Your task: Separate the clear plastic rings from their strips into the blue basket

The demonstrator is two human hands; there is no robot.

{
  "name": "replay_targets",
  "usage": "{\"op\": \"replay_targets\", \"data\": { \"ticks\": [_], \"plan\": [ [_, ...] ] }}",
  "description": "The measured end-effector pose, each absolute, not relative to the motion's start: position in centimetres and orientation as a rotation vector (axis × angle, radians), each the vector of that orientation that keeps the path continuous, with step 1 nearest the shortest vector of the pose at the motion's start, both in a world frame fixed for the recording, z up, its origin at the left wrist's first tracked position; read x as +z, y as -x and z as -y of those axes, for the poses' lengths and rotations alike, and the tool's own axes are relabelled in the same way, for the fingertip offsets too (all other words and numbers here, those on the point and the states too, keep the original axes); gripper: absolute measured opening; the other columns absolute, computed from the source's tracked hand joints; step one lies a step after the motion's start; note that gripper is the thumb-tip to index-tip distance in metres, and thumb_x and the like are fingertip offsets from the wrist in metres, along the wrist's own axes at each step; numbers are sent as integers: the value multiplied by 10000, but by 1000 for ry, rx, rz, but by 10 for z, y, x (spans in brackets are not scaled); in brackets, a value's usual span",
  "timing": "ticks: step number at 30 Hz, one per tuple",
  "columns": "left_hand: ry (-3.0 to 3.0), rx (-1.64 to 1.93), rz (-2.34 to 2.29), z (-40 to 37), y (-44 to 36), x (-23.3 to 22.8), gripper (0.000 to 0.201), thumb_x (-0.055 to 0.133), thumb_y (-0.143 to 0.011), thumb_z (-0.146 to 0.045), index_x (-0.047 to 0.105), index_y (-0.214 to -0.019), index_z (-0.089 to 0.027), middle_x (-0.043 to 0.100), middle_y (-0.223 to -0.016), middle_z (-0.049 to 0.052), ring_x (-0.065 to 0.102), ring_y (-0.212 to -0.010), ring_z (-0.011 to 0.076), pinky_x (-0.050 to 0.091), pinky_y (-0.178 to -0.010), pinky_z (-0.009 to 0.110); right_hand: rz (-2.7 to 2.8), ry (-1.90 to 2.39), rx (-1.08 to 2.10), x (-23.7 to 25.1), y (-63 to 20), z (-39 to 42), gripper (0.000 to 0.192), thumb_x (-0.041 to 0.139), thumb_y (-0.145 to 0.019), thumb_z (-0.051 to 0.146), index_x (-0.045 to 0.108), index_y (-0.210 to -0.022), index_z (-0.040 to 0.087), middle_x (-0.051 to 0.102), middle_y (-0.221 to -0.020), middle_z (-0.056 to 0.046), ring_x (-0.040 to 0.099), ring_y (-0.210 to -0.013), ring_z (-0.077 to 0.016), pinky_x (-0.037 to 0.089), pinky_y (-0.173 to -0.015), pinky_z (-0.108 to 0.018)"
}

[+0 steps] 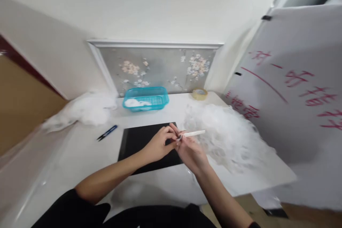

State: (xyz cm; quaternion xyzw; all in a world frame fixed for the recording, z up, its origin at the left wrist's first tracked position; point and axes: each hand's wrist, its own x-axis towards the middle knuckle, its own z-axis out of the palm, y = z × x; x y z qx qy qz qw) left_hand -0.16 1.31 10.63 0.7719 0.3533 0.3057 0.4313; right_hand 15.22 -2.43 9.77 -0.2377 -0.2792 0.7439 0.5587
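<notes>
White bench [80, 156] at frame centre carries a black rectangular mat [139, 139]. Above it, left hand [157, 146] and right hand [189, 149] pinch a slim white stick [195, 133], fingers narrow. Risk: the loose white fluff heap [229, 135] at right may snag it, judging by nearness.

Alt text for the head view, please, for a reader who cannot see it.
Two bare hands meet over a black mat on a white table; the right hand holds a thin white stick, the left hand pinching at its near end. A heap of white fluff lies right; blue snips and a turquoise basket lie beyond.
</notes>
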Motion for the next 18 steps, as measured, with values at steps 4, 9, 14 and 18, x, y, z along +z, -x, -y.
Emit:
{"op": "replay_targets", "data": {
  "ticks": [4, 9, 14, 18],
  "plan": [
    [-1342, 894, -1031, -10, 54, 87, 336, 679, -770, -473, 655, -773, -139, 615, -793, 41, 549, -765, 174, 413, -735, 294, 634, 623, 2091, 83, -150, 10, 207, 816, -648, 347, 711, -780, 228, 679, -1167, -90, 561, -1201, -259, 366, -1098, -415],
    [-1185, 1062, -1177, -3, 107, 80, 408, 734, -699, -524, 662, -727, -123, 664, -779, 64, 567, -756, 164, 412, -757, 288, 775, 1292, 1964, 28, -171, -15, 337, 872, -532, 325, 727, -798, 177, 736, -858, -128, 703, -875, -292, 485, -992, -472],
    [-1132, 1051, -1067, 6, 119, 87, 408, 792, -659, -491, 695, -756, -107, 683, -791, 83, 582, -739, 156, 428, -747, 280, 671, 1381, 1887, -5, -179, -8, 353, 798, -587, 449, 720, -892, 290, 730, -978, -80, 698, -891, -280, 546, -928, -466],
    [-1103, 972, -941, 8, 106, 88, 403, 771, -694, -494, 680, -748, -105, 687, -781, 88, 582, -686, 142, 429, -696, 271, 856, 1328, 1950, 14, -163, 13, 496, 782, -641, 459, 693, -1085, 257, 722, -1012, -88, 685, -934, -267, 510, -975, -445]
  ]
}}
